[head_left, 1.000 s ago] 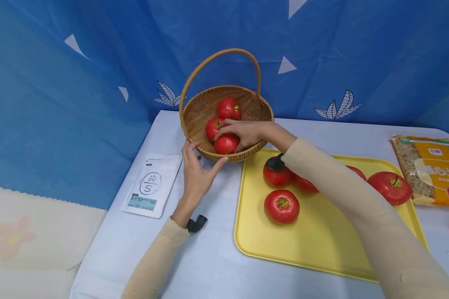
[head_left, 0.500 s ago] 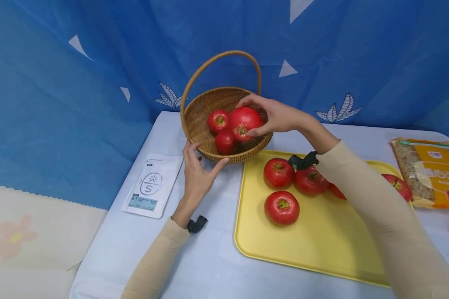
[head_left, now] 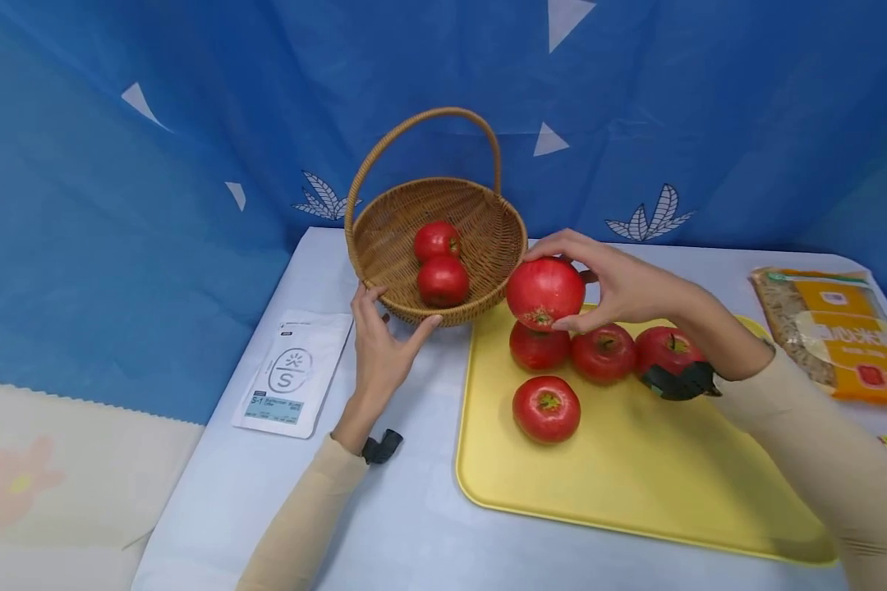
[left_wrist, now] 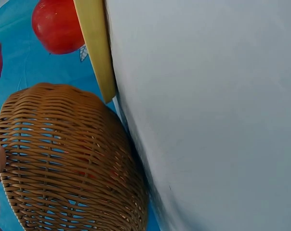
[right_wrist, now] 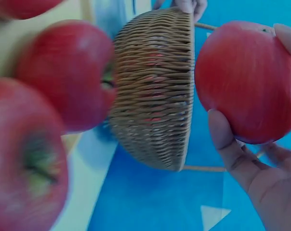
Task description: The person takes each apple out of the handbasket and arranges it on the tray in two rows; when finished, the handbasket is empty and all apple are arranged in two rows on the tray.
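Note:
My right hand (head_left: 606, 283) grips a large red tomato (head_left: 544, 292) (right_wrist: 246, 82) in the air over the far left corner of the yellow tray (head_left: 658, 484), just right of the wicker basket (head_left: 480, 238) (right_wrist: 152, 91) (left_wrist: 68, 159). Two tomatoes (head_left: 441, 261) lie in the basket. My left hand (head_left: 380, 341) rests against the basket's near side, fingers spread around its wall. On the tray lie several more tomatoes (head_left: 546, 408), three of them in a row under the held one.
A white pouch (head_left: 291, 373) lies left of the left hand. An orange food packet (head_left: 831, 332) sits at the table's right edge. A blue cloth backdrop (head_left: 192, 123) stands behind the white table (head_left: 384, 525).
My right hand lifted a tomato out of the basket and carried it right and toward me, over the tray. The left hand stayed on the basket.

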The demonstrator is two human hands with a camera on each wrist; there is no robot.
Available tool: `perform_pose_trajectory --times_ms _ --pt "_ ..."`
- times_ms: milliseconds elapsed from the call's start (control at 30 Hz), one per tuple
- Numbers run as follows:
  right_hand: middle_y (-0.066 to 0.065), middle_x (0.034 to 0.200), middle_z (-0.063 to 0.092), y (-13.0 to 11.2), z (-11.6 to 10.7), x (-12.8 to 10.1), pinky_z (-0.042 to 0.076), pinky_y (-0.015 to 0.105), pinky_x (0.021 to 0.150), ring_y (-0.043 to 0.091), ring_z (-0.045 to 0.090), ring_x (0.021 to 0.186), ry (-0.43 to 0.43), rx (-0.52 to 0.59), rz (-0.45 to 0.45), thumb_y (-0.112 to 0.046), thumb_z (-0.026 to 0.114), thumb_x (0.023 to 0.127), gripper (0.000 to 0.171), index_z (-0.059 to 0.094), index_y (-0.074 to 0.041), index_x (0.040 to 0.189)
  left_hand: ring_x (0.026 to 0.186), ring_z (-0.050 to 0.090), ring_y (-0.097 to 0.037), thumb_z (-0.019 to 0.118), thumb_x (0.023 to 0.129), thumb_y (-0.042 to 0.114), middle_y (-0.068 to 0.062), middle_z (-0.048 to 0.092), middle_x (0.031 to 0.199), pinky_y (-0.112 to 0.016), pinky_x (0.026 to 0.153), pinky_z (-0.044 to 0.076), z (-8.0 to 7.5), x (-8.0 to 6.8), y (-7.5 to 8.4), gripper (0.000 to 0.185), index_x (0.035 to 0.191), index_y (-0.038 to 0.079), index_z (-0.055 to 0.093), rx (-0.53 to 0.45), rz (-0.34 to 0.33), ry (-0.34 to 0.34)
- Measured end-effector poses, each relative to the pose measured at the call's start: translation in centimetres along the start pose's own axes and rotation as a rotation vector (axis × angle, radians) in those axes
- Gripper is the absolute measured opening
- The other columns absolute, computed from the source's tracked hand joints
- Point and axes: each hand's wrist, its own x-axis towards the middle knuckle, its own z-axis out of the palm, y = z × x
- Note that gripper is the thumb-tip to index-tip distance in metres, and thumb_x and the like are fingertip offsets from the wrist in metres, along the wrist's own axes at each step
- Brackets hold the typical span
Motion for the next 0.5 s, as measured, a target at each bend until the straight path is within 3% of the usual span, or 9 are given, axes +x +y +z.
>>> perform_pose_trajectory --times_ms 267,500 --pt "-0.003 0.130 0.053 1.6 0.7 -3.7 0.058 0.035 0.083 0.023 0.048 0.122 -0.001 0.069 0.086 -0.010 0.091 0.065 0.082 0.047 -0.021 0.133 0.141 0.034 -0.032 0.077 0.078 0.053 -0.022 0.016 0.158 -0.050 0.099 0.049 0.1 -0.1 -0.1 0.089 0.139 0.004 0.033 -0.004 -0.005 0.000" --pt "-0.005 0.124 0.052 2.3 2.0 -6.1 0.058 0.031 0.079 0.023 0.051 0.116 0.018 0.088 0.105 -0.016 0.092 0.065 0.078 0.045 -0.021 0.127 0.141 0.034 -0.032 0.077 0.079 0.053 -0.022 0.017 0.157 -0.050 0.100 0.049 0.1 0.0 -0.1 0.090 0.139 0.004 0.033 0.002 0.004 -0.002"
